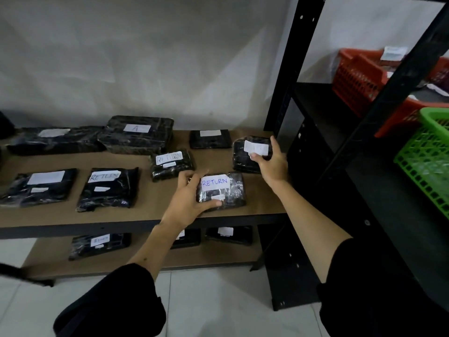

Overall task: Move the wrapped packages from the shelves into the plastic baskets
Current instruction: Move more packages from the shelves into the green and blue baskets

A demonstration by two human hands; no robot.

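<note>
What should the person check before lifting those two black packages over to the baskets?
1. Left hand grips the RETURN package: ok.
2. Right hand grips the package by the post: ok.
3. Packages lifted clear of the shelf: cannot tell.
4. Green basket has room: cannot tell, its inside is barely seen.
5. Black rack post stands between hands and baskets: not ok, go around.

Glossy black wrapped packages (108, 188) with white labels (215, 182), some lettered in blue, lie on a brown shelf board (145, 215); black rack frame (289, 76) right, holding a red lattice basket (357, 81) and a nearer green one (425, 161)
</note>
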